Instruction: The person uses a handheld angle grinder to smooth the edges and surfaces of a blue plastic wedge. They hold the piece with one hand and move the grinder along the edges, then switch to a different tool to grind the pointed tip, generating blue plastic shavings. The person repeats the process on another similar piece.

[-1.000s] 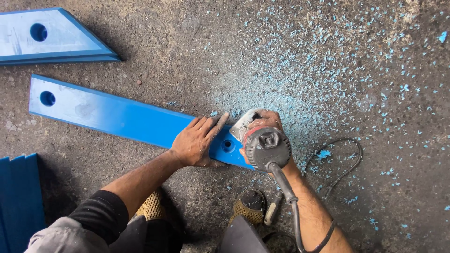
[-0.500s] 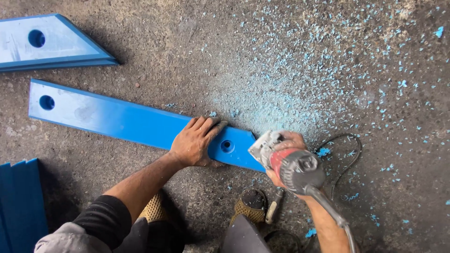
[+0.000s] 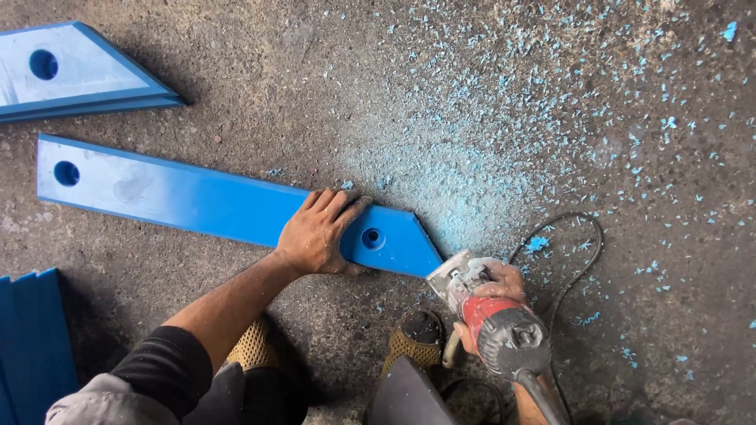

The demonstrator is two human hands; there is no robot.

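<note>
A long blue flat bar point(image 3: 197, 201) with a hole near each end lies on the grey floor. My left hand point(image 3: 319, 232) presses flat on it, just left of the right-end hole point(image 3: 370, 234). My right hand point(image 3: 496, 295) grips a red and grey power trimmer point(image 3: 492, 323). Its head sits at the bar's angled right tip, at the lower edge. The tool's black cord point(image 3: 579, 260) loops on the floor to the right.
Another blue bar point(image 3: 79, 75) with a hole lies at the top left. Stacked blue pieces point(image 3: 31, 346) sit at the lower left. Blue shavings point(image 3: 488, 149) are scattered over the floor beyond the bar's tip. My sandalled feet point(image 3: 417, 338) are just below the bar.
My right hand has carried the trimmer from over the bar's right-end hole, down and to the right, to the bar's angled tip. My left hand has stayed pressed on the bar.
</note>
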